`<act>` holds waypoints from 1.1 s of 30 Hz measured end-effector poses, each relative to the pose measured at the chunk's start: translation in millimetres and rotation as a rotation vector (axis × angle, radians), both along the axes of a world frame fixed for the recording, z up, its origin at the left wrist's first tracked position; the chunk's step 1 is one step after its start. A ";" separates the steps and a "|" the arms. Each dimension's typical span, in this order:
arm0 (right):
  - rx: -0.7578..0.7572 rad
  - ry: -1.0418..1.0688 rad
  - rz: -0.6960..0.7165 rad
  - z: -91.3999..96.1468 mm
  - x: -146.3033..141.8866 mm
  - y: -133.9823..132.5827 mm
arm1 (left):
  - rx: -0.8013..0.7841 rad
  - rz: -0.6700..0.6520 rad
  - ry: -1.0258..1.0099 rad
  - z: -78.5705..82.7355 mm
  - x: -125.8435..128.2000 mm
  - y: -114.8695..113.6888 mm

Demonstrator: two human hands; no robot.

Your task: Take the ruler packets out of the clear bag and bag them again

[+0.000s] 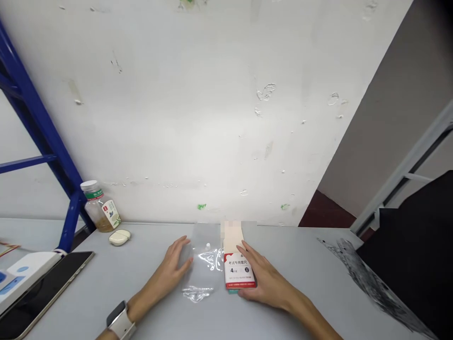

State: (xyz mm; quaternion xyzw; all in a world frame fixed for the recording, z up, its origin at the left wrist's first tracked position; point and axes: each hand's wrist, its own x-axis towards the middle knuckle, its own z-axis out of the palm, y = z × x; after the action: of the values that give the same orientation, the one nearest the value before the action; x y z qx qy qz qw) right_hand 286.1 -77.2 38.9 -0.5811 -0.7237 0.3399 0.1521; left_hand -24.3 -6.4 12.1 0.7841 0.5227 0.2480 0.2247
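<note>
A clear plastic bag (203,264) lies flat on the grey table (300,264). My left hand (175,262) rests on the bag's left edge with its fingers stretched out flat. Just right of the bag lies a white and red packet (239,269) with printed text and a pale flap at its far end. My right hand (264,278) lies against the packet's right side, fingers extended along it and thumb near its front corner. A watch (120,321) is on my left wrist.
A plastic bottle (99,208) with brownish liquid stands by the wall at the back left, a small cream case (119,237) beside it. A dark tablet (46,288) and a white device (24,274) lie at left. A blue frame (42,127) rises there.
</note>
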 end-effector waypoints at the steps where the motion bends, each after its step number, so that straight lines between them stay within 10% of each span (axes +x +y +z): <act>1: 0.011 0.000 -0.001 -1.2 1.1 0.7 | 0.030 -0.004 0.038 0.4 -0.4 0.1; 15: 0.179 -0.176 -0.055 -34.3 25.4 28.7 | 0.110 -0.091 0.402 -6.7 -16.8 12.6; 33: 0.151 -0.309 -0.014 -29.2 20.5 28.2 | 0.305 -0.156 0.479 2.8 -13.3 20.9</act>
State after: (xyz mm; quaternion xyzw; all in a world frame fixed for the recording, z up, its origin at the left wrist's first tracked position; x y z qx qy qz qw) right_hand 306.6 -49.1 9.7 -0.6184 -0.7578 0.1902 0.0846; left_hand -37.6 14.5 14.9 0.8827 0.4559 0.1133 -0.0070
